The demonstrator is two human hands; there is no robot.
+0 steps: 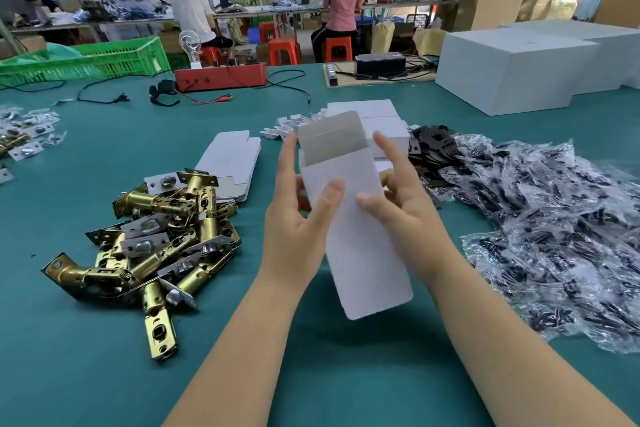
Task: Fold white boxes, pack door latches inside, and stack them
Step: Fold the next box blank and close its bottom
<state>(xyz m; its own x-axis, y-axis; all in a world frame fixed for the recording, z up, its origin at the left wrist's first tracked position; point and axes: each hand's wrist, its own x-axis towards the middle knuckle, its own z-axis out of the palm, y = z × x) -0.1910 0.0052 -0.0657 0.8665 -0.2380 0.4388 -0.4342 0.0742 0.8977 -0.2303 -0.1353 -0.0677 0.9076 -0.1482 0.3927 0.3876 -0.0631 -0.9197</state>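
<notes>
Both hands hold a flat white box blank [360, 218] up over the teal table [104, 357], its grey inner flap standing open at the top. My left hand [298, 218] grips its left edge, thumb on the front face. My right hand [401, 194] grips the right edge, thumb pressed on the front, index finger raised. A pile of brass door latches [156, 239] lies to the left. More flat white blanks [232, 163] lie behind the pile. Folded white boxes [377, 121] sit stacked beyond the held blank.
Clear bags of black screws [554, 236] cover the table at the right, with black plates [433, 146] beside them. Large white cartons [512, 69], a red device [221, 76] with cables and a green crate [104, 59] stand at the back. People work at far benches.
</notes>
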